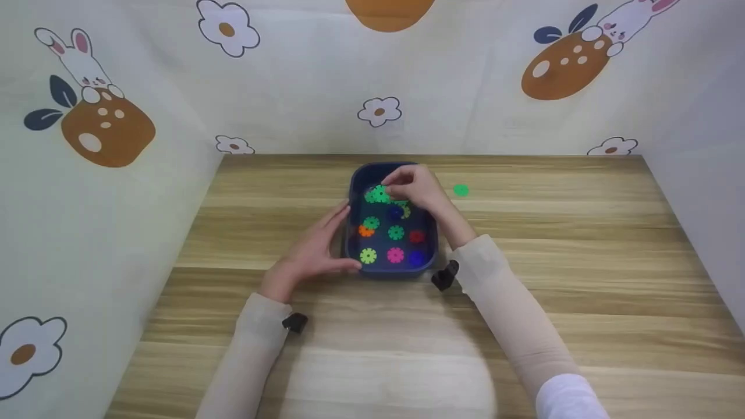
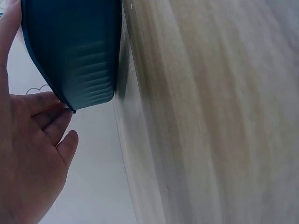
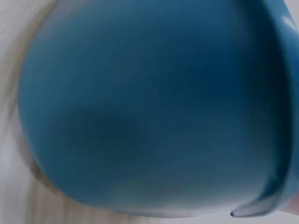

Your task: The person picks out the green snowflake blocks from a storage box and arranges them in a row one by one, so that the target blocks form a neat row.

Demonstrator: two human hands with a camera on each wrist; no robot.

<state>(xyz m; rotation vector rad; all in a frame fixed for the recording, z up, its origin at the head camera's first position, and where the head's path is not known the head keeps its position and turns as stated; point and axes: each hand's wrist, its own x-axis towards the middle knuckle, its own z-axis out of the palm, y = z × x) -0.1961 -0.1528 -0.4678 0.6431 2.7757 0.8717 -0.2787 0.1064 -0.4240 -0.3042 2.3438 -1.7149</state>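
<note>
A dark blue plastic tray (image 1: 391,273) holds several toothed plastic discs. My right hand (image 1: 416,186) reaches in over its far end, thumb and forefinger pinching a bright green toothed disc (image 1: 381,194). Another green disc partly shows beneath that one. My left hand (image 1: 314,250) touches the tray's left side with extended fingers, its thumb (image 1: 348,265) at the near left corner. In the left wrist view, fingertips (image 2: 60,122) rest at the tray's rim (image 2: 70,106). The tray's blurred blue wall (image 3: 140,116) fills most of the right wrist view, leaving the pinch hidden there.
Inside the tray, yellow (image 1: 368,255), pink (image 1: 395,255) and blue (image 1: 416,258) discs lie along the near end, with orange (image 1: 366,231) and red (image 1: 417,237) ones farther up. One green disc (image 1: 461,190) lies on the wooden table (image 1: 582,262) right of the tray. A patterned cloth (image 1: 302,87) stands behind.
</note>
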